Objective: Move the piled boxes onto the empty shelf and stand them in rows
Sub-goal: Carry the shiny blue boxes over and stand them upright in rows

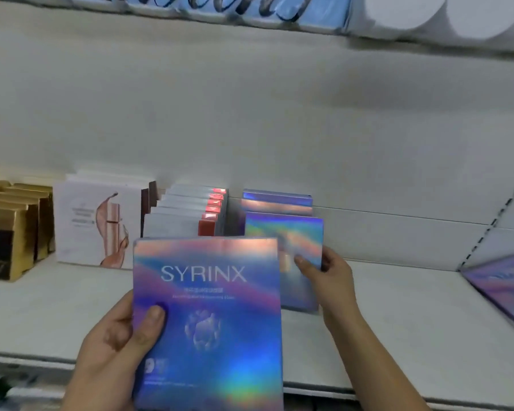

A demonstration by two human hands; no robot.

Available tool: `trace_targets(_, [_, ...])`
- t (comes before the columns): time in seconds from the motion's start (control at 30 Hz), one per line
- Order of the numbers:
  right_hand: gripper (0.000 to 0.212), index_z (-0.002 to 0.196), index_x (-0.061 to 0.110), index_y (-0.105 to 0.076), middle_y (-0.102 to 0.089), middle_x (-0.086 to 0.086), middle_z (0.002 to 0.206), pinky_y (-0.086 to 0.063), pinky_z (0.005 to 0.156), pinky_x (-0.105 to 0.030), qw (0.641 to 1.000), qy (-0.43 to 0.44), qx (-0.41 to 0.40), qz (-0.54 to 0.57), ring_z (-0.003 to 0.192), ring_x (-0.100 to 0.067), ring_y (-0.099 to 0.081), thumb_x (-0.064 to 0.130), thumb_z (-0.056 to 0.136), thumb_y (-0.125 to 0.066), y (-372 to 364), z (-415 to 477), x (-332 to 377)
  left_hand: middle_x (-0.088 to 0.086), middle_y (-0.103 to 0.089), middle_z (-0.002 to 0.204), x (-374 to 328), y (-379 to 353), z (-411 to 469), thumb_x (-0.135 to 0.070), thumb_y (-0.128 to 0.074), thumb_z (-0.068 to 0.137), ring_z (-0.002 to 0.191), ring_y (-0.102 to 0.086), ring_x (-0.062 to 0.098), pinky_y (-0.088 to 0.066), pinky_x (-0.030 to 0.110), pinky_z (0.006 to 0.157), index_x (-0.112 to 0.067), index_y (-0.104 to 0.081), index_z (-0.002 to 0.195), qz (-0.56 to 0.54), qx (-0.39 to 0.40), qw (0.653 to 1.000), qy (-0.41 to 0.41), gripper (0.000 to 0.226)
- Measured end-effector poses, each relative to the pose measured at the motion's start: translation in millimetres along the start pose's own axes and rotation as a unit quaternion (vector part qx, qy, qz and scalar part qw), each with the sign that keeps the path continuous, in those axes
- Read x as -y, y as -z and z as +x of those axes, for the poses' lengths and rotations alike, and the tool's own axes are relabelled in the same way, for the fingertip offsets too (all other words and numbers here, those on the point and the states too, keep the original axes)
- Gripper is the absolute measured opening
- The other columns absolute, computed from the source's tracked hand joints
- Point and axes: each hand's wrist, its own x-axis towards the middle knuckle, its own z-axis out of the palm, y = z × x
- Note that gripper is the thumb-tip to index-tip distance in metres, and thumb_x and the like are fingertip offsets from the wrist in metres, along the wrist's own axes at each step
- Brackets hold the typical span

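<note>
Now — left hand (116,345): SYRINX box (214,321), left edge | right hand (328,280): shelved box (291,232)

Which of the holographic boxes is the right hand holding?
The front box of the standing row: the right hand grips its right edge. The left hand holds the SYRINX box; the two boxes behind it stand untouched.

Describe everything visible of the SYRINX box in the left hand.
The SYRINX box is a flat carton with a blue, pink and purple holographic finish, white SYRINX lettering near the top, a gem emblem mid-face and a 9 at lower left. It is upright, front toward the camera, before the shelf. The left hand grips its left edge, thumb on front; the right hand pinches another holographic box behind it.
</note>
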Motion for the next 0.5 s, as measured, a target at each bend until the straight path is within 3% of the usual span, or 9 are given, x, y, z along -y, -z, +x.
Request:
trace_targets(0.1, [0.032,0.109,0.025,-0.068,-0.074,0.003,0.099,-0.056,0.075,-0.032,0.988,0.018,-0.085,-0.128,0.088,-0.017,-0.07,0.028,0.08,-0.084,0,-4,-2,-0.004,-0.048,0.031,-5,12,1,0.012,-0.045,0.094,0.027,-0.047,-0.002,-0.039,0.007,0.034,-0.011,-0.065,0.092,-0.006,0.02,1.0,0.007,0.032])
trace_targets(0.17, [0.037,0.113,0.023,-0.068,-0.07,0.004,0.098,-0.048,0.067,-0.021,0.978,0.025,-0.103,-0.18,0.087,-0.016,-0.066,0.036,0.081,-0.082,0,-8,2,0.001,-0.059,0.04,-4,26,5,0.01,-0.048,0.091,0.033,-0.056,0.002,-0.043,0.009,0.036,-0.009,-0.07,0.088,-0.006,0.036,0.999,0.024,0.029])
trace_targets(0.23, [0.038,0.115,0.021,-0.069,-0.071,0.004,0.098,-0.044,0.065,-0.016,0.975,0.028,-0.104,-0.193,0.088,-0.016,-0.066,0.037,0.082,-0.081,-5,-9,5,0.012,-0.076,0.066,-1,37,9,-0.002,-0.057,0.08,0.052,-0.072,0.013,-0.053,0.016,0.044,-0.013,-0.08,0.081,-0.021,0.053,0.997,0.046,0.026])
trace_targets(0.3, [0.039,0.114,0.021,-0.071,-0.073,0.005,0.098,-0.047,0.066,-0.021,0.973,0.029,-0.112,-0.197,0.089,-0.016,-0.068,0.039,0.081,-0.081,-10,-8,7,0.016,-0.079,0.082,5,49,11,-0.008,-0.06,0.069,0.065,-0.077,0.023,-0.058,0.025,0.048,-0.023,-0.083,0.078,-0.03,0.066,0.995,0.072,0.029])
trace_targets(0.5, [0.041,0.118,0.018,-0.068,-0.073,0.0,0.111,-0.042,0.058,-0.016,0.969,0.016,-0.106,-0.224,0.088,-0.014,-0.064,0.042,0.086,-0.076,-22,-4,14,0.016,-0.08,0.093,8,63,1,-0.013,-0.062,0.069,0.076,-0.078,0.028,-0.063,0.035,0.058,-0.03,-0.082,0.08,-0.028,0.067,0.991,0.108,0.029])
